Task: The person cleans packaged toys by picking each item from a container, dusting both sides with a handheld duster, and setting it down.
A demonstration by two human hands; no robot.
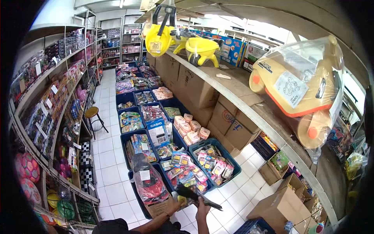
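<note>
Low in the view, my left hand (173,205) and my right hand (202,211) are both closed on a long dark item (189,192) with a yellow part. It slants down to the right, and its kind I cannot make out. Just beyond my left hand, a red toy in clear plastic (150,187) with a white label lies on a dark blue crate. Past the item in my hands, another crate (209,189) holds many small colourful packaged goods (186,169).
Rows of crates run down the tiled aisle (107,156). Shelves of packaged toys (50,97) line the left, with a stool (92,112) beside them. At right, a shelf edge (249,103) carries a wrapped ride-on toy (300,84) at head height. Cardboard boxes (280,208) stand below.
</note>
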